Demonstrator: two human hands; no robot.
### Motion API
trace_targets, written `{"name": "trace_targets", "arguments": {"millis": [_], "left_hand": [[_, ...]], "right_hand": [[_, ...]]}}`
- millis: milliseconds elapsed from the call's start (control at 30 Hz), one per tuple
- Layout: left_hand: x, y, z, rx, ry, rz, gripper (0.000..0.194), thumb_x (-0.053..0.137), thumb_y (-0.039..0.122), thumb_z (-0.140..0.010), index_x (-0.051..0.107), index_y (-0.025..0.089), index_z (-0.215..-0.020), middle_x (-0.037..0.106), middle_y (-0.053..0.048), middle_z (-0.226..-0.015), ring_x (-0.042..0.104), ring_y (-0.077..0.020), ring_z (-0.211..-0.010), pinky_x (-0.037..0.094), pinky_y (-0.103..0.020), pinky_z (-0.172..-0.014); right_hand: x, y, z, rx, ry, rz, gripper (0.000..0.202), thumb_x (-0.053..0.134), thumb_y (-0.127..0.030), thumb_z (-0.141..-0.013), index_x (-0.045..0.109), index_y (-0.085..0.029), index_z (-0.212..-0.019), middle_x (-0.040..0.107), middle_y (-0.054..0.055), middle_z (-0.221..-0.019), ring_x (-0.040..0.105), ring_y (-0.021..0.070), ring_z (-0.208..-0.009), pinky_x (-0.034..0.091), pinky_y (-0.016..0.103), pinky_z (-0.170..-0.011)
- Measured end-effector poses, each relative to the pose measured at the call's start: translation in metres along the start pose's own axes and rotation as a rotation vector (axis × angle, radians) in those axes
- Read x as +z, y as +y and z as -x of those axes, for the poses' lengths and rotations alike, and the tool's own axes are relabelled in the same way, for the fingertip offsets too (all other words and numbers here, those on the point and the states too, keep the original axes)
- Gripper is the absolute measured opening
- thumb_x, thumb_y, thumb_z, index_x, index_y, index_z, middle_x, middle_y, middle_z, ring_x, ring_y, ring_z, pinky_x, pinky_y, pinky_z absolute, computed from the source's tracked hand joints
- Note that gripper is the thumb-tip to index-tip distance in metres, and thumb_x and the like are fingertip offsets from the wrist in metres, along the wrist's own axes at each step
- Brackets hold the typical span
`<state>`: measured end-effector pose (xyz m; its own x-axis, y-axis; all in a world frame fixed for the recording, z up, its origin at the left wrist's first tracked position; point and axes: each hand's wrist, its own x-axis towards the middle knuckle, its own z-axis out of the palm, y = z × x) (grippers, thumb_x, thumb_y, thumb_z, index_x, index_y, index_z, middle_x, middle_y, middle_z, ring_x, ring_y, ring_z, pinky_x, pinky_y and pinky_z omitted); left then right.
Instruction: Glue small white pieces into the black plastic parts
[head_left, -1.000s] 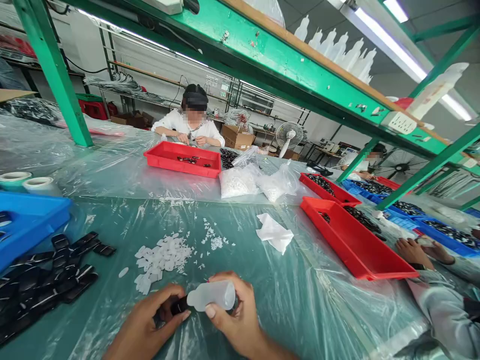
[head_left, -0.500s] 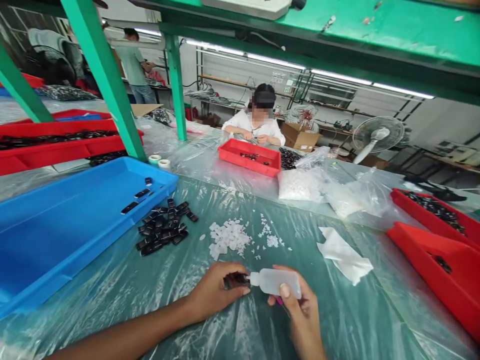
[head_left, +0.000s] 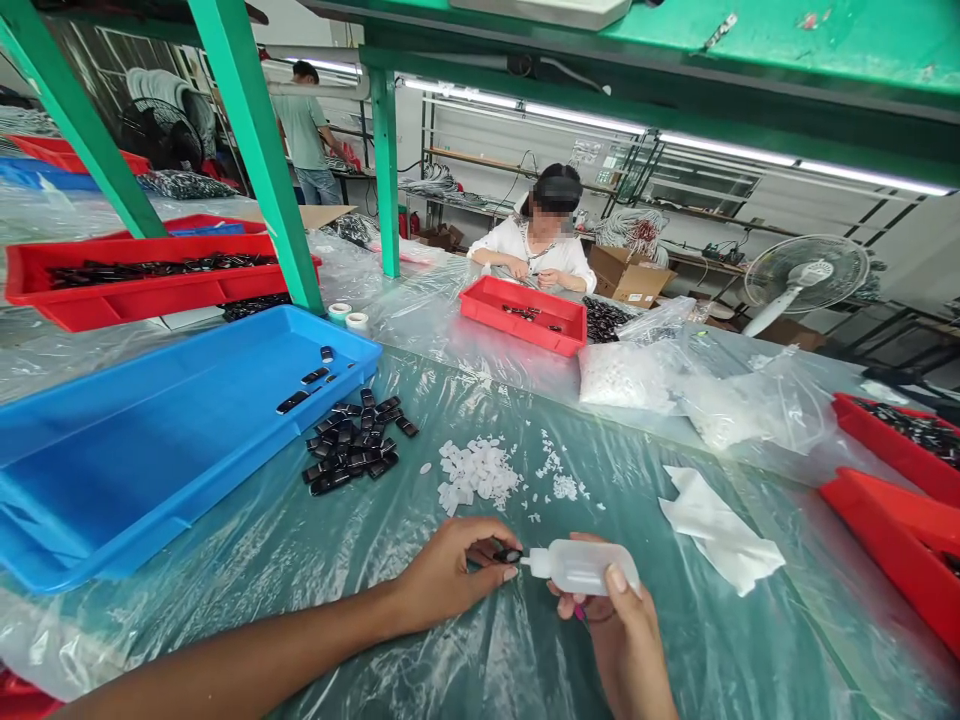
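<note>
Near white chips (head_left: 480,474) and white sheet (head_left: 716,525), left hand (head_left: 448,572) tight on black part (head_left: 509,555), right hand (head_left: 626,620) around bottle (head_left: 579,567).

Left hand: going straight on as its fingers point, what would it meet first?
Probably the translucent bottle, nozzle first, held in the right hand; whether it touches the black piece in the left hand is unclear.

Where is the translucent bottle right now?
In the head view, the translucent bottle is low, right of centre, in the right hand, narrow end facing the black piece in the left hand.
</note>
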<state>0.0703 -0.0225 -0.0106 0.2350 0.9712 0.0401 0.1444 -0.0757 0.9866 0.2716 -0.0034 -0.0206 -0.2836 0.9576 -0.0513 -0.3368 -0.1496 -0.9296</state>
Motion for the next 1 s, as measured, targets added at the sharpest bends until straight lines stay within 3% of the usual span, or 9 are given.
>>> {"name": "trace_targets", "arguments": {"millis": [67, 167, 300, 400, 500, 667, 867, 1000], "left_hand": [[0.0, 0.0, 0.0, -0.002, 0.008, 0.014, 0.016, 0.059, 0.027, -0.082, 0.062, 0.019, -0.096, 0.061, -0.004, -0.095, 0.059, -0.0146, -0.084, 0.049, -0.022, -0.072], [-0.001, 0.0, 0.0, 0.001, 0.005, 0.029, 0.016, 0.059, 0.027, -0.082, 0.062, 0.019, -0.096, 0.061, -0.004, -0.094, 0.058, -0.0147, -0.084, 0.05, -0.022, -0.072], [-0.001, 0.002, -0.001, 0.018, -0.006, 0.052, 0.014, 0.058, 0.026, -0.082, 0.061, 0.019, -0.094, 0.059, -0.005, -0.094, 0.057, -0.0146, -0.084, 0.051, -0.023, -0.072], [-0.001, 0.002, 0.0, 0.014, -0.013, 0.075, 0.013, 0.057, 0.026, -0.083, 0.06, 0.018, -0.093, 0.057, -0.005, -0.094, 0.057, -0.0145, -0.082, 0.052, -0.024, -0.072], [-0.001, 0.002, 0.0, 0.009, -0.019, 0.089, 0.015, 0.058, 0.027, -0.082, 0.058, 0.017, -0.093, 0.057, -0.006, -0.094, 0.057, -0.0146, -0.082, 0.052, -0.025, -0.072], [-0.002, 0.001, -0.001, -0.025, -0.008, 0.025, 0.016, 0.061, 0.029, -0.081, 0.059, 0.019, -0.093, 0.058, -0.004, -0.092, 0.057, -0.0141, -0.081, 0.051, -0.023, -0.071], [-0.004, 0.001, -0.001, -0.032, 0.006, -0.012, 0.016, 0.06, 0.029, -0.081, 0.059, 0.019, -0.093, 0.059, -0.004, -0.091, 0.058, -0.0138, -0.08, 0.051, -0.022, -0.07], [-0.004, 0.001, -0.001, -0.033, 0.001, -0.025, 0.016, 0.06, 0.029, -0.081, 0.059, 0.019, -0.094, 0.059, -0.004, -0.092, 0.058, -0.0136, -0.081, 0.051, -0.022, -0.071]], "right_hand": [[-0.007, 0.002, -0.004, 0.024, -0.059, -0.163, 0.035, 0.046, -0.047, -0.089, 0.061, -0.022, -0.109, 0.058, 0.002, -0.066, 0.059, 0.0162, -0.064, 0.048, 0.033, -0.077], [-0.01, -0.001, -0.008, 0.036, -0.036, -0.285, 0.033, 0.051, -0.046, -0.086, 0.064, -0.024, -0.107, 0.064, 0.006, -0.081, 0.062, 0.0192, -0.075, 0.047, 0.039, -0.085], [-0.016, -0.01, -0.013, -0.031, 0.053, -0.193, 0.027, 0.062, -0.039, -0.078, 0.067, -0.02, -0.097, 0.062, 0.01, -0.101, 0.056, 0.0255, -0.099, 0.047, 0.04, -0.087], [-0.029, -0.016, -0.019, -0.073, 0.118, -0.005, 0.037, 0.065, -0.037, -0.076, 0.059, -0.022, -0.109, 0.058, 0.008, -0.111, 0.051, 0.0256, -0.107, 0.038, 0.044, -0.095], [-0.044, -0.02, -0.027, -0.077, 0.219, 0.245, 0.049, 0.069, -0.042, -0.072, 0.051, -0.025, -0.114, 0.055, 0.006, -0.115, 0.049, 0.0259, -0.108, 0.032, 0.045, -0.098], [-0.063, -0.022, -0.043, -0.136, 0.365, 0.446, 0.051, 0.075, -0.04, -0.068, 0.05, -0.023, -0.11, 0.055, 0.002, -0.111, 0.047, 0.0226, -0.106, 0.035, 0.036, -0.092], [-0.086, -0.019, -0.054, -0.118, 0.268, 0.625, 0.06, 0.074, -0.037, -0.065, 0.045, -0.021, -0.115, 0.061, 0.005, -0.098, 0.058, 0.0229, -0.086, 0.045, 0.036, -0.08], [-0.094, -0.02, -0.052, -0.175, 0.273, 0.763, 0.047, 0.077, -0.031, -0.058, 0.061, -0.02, -0.1, 0.063, 0.004, -0.084, 0.06, 0.024, -0.073, 0.047, 0.033, -0.066]]}}
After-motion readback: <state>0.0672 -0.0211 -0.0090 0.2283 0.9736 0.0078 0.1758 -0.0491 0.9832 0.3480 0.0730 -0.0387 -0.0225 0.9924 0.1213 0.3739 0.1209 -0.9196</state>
